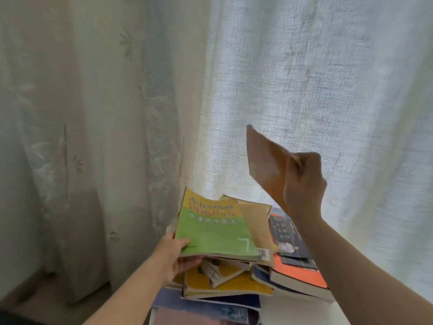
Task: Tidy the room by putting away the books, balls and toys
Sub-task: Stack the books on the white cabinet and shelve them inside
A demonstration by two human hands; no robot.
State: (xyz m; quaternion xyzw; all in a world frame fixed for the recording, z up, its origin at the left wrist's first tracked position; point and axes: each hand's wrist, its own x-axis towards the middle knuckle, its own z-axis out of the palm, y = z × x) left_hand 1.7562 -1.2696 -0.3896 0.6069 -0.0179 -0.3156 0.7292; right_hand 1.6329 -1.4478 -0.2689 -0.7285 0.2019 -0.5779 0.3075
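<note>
Where the books lie: a loose pile (225,292) sits on the white desk (304,313), right up against the pale curtain (117,90); all of this is seen from the head view.
Left grip (174,256): it clasps the near left edge of the green book, thumb on the cover and fingers curled underneath.
Green book (210,233): it is topmost on the left of the pile, cover up, with white Chinese characters across it. A tan leaf (255,221) bends over its right side.
Right grip (302,186): it is raised in front of the curtain, above the pile, fingers closed on the brown booklet.
Brown booklet (264,165): it is held in the air, clear of the pile, slanting up and to the left. It is too blurred to read.
Yellow book (234,283): it lies under the green book.
Orange book (302,276): this thick one lies on the right of the pile, just beside the yellow book.
Dark booklet (285,233): it lies flat on the orange book.
</note>
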